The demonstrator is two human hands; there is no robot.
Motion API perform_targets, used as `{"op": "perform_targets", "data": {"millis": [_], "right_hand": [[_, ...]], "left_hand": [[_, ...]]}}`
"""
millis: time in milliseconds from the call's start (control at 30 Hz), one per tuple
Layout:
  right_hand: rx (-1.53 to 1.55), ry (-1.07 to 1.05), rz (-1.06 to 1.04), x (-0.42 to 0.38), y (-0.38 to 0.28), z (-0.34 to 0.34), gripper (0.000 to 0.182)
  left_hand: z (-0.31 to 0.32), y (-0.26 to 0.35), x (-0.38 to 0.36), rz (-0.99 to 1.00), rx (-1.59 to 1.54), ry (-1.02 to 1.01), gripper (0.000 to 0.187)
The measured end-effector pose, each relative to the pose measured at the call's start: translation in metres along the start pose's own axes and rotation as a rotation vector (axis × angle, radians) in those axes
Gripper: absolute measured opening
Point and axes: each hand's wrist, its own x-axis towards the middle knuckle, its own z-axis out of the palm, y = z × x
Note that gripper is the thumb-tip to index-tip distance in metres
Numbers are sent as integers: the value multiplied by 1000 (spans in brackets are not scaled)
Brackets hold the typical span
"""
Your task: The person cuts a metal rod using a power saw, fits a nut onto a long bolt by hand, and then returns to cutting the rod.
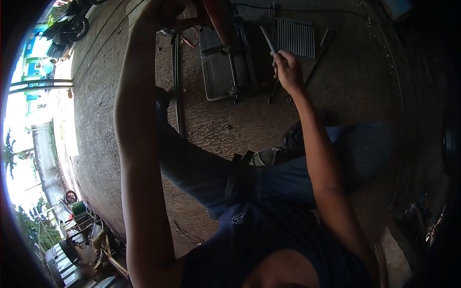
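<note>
My right hand (289,72) is closed around one end of a short grey metal tube (268,39), which points up and to the left. To its right, many similar cut tubes (295,38) lie side by side in a row on the ground. My left hand (165,13) is in shadow at the top edge, closed at the handle of a red-orange chop saw (218,21); its fingers show only in part. Below the saw's red arm lies its grey metal base (218,72), with a clamp screw (234,77) along it.
Long metal bars (176,86) lie left of the saw. A small nut-like ring (227,127) rests on the rough floor (201,115) before my legs. Another tube piece (325,37) lies at the right. A motorcycle (72,29) stands far left, with clutter (91,240) lower left.
</note>
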Motion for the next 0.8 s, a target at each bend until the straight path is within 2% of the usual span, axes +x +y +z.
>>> {"op": "perform_targets", "data": {"millis": [100, 133, 167, 200, 267, 400, 467, 600, 700, 800], "right_hand": [[-53, 33, 29, -2, 1, 4, 27], [-51, 32, 32, 0, 7, 4, 27], [-198, 85, -98, 4, 16, 6, 29], [-346, 135, -229, 9, 25, 8, 31], [-385, 130, -180, 16, 26, 14, 29], [-527, 148, -72, 21, 28, 30, 30], [-527, 107, -35, 24, 35, 42, 29], [-533, 141, -140, 26, 54, 61, 27], [-559, 125, -233, 32, 69, 70, 27], [-525, 201, -312, 33, 74, 76, 23]], "left_hand": [[1, 2, -1, -8, 21, 34, 25], [0, 3, -3, -20, -6, -51, 24], [-1, 5, -8, -31, -34, -134, 23], [1, 6, -12, -33, -34, -128, 23], [13, 13, -24, 2, 91, -264, 23], [7, 15, -29, -105, 263, -127, 23], [-6, 5, -11, 91, 218, -238, 22], [-19, -1, -3, 42, 216, -158, 24], [-12, 2, -4, 68, 259, -102, 29], [7, 4, -24, 163, 291, -91, 36]]}}
